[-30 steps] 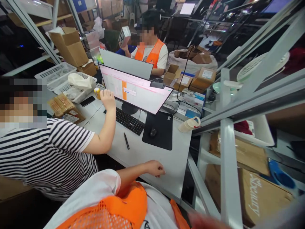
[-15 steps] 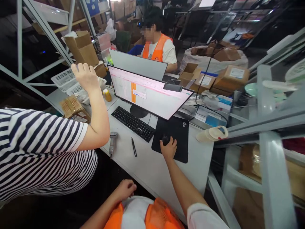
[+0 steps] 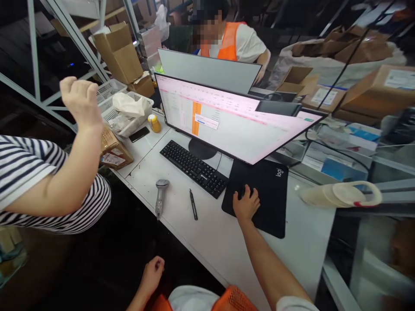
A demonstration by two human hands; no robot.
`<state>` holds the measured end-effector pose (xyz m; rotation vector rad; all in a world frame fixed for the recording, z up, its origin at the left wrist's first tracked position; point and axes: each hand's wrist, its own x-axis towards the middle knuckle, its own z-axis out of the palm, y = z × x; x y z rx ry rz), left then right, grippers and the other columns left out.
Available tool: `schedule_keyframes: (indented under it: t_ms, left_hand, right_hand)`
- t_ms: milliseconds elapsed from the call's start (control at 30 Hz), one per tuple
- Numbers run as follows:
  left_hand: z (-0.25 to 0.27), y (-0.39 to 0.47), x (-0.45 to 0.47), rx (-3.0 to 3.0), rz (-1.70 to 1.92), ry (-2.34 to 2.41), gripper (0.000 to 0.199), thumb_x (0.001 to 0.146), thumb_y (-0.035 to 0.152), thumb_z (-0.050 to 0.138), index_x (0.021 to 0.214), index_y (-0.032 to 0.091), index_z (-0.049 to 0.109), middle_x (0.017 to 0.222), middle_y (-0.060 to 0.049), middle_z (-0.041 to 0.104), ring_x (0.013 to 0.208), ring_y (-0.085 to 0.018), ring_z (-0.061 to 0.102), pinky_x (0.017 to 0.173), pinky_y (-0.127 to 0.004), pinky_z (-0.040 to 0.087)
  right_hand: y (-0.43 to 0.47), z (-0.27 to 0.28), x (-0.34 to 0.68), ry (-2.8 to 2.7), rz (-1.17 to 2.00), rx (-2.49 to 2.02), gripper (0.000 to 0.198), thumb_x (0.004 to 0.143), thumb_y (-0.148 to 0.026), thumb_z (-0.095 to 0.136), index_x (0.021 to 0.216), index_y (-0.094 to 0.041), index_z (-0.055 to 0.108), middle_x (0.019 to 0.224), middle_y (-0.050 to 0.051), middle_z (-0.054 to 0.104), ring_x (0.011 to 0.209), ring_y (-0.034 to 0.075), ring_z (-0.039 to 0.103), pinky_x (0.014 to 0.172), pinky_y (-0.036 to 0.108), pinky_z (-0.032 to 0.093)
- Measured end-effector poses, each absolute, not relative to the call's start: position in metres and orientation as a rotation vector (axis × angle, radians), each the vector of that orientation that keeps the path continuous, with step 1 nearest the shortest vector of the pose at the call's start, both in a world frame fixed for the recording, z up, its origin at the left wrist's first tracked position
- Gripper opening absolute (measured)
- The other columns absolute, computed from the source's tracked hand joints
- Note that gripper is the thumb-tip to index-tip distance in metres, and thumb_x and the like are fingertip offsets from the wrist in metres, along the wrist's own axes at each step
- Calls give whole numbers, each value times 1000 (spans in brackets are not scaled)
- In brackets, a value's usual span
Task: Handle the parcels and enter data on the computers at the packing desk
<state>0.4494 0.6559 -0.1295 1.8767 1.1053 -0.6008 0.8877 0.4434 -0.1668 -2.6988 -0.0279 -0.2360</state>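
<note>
My right hand (image 3: 247,204) lies over a black mouse (image 3: 241,191), fingers curved around it. Most of the mouse is hidden beneath the palm. Under both is a black mouse pad (image 3: 274,207) marked "logi". My left hand (image 3: 153,272) hangs below the table's front edge, fingers curled into a loose fist, nothing visible in it. A black keyboard (image 3: 194,168) stands left of the pad, before a lit monitor (image 3: 227,116) with a spreadsheet-like page and a small pop-up box. Nearer me lie a black pen (image 3: 193,204) and a grey handheld scanner (image 3: 160,196).
A co-worker in stripes has a raised hand (image 3: 81,101) at left. Another person sits behind the monitors. A cream bottle (image 3: 337,195) lies or leans at the table's right. White baskets (image 3: 138,123), a yellow-capped jar (image 3: 154,123), a phone (image 3: 139,134) and a carton (image 3: 118,153) stand left.
My view has shifted closer to the table. My left hand has moved left, away from my lap. The striped co-worker's arm has shifted left, uncovering the phone. My right hand stays on the mouse.
</note>
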Motion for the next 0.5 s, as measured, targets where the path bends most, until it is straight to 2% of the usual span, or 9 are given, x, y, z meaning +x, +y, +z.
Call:
schedule_keyframes:
  t_ms: [67,167,233,333,433,500]
  left_hand:
    - [-142,664,447,2028,-543,1157,36,100,33,34,110,24,68,112,-8,76,111,-25,73,101,-36,56]
    - [-168,670,446,2199,-594,1289,49,98,24,39,143,22,56,151,-9,60,141,-25,57,122,-37,42]
    - [-187,667,448,2181,-794,1330,63,96,23,46,158,20,42,166,-9,44,151,-25,46,123,-37,39]
    - [-211,657,453,2099,-1108,1311,77,94,27,58,166,22,31,176,-15,23,155,-33,39,119,-41,43]
    - [-225,650,460,2145,-1188,1343,82,95,27,58,169,23,23,176,-19,16,156,-39,36,117,-47,43]
    - [-229,653,465,2193,-1156,1369,82,97,25,52,170,23,17,178,-15,13,158,-39,31,118,-49,44]
  right_hand:
    - [442,-170,892,-58,-251,-2709,59,97,-43,44,146,-13,58,151,26,48,121,41,53,99,60,44]
    - [438,-175,893,-111,-272,-2716,56,98,-42,43,143,-14,62,150,24,51,120,40,54,99,58,45]
    - [434,-178,891,-135,-291,-2714,56,98,-43,43,141,-13,64,149,24,52,120,40,55,99,57,46]
    - [431,-183,888,-148,-323,-2702,55,99,-43,44,140,-12,64,148,24,52,123,39,55,100,56,46]
    - [428,-187,886,-136,-352,-2692,55,100,-43,44,140,-11,65,149,25,52,126,39,55,103,56,46]
    - [427,-189,885,-127,-365,-2689,55,100,-43,44,140,-11,64,149,25,52,129,39,54,105,55,46]
